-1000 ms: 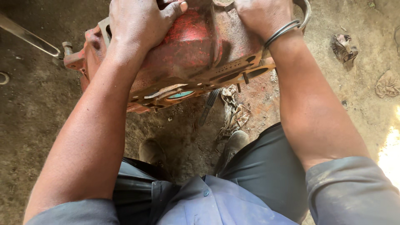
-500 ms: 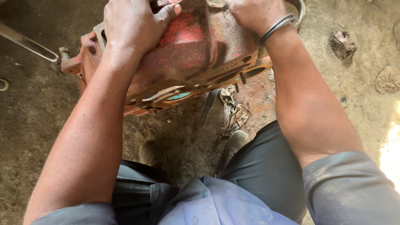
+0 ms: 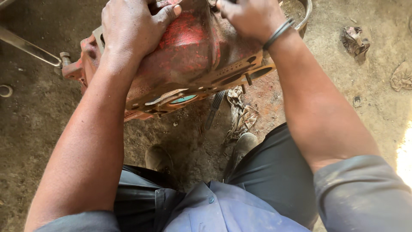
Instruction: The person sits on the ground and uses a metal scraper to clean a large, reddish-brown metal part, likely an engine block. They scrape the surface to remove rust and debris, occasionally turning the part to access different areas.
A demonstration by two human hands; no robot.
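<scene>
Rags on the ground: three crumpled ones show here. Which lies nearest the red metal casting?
The rag lying just below the red casting, between the person's shoes. The other two lie far off at the right.

The red casting [image 3: 189,64] fills the top middle, with the left hand [image 3: 133,30] and right hand [image 3: 253,17] on it. Under its lower edge a rag [image 3: 240,114] and two shoes [image 3: 159,159] take the ground. A metal bar [image 3: 25,45] blocks the left; more rags [image 3: 354,41] lie on the dirt at right.

Even, soft daylight, sharp focus throughout (blown-out glare at the right edge), mild wide-angle stretch.
</scene>
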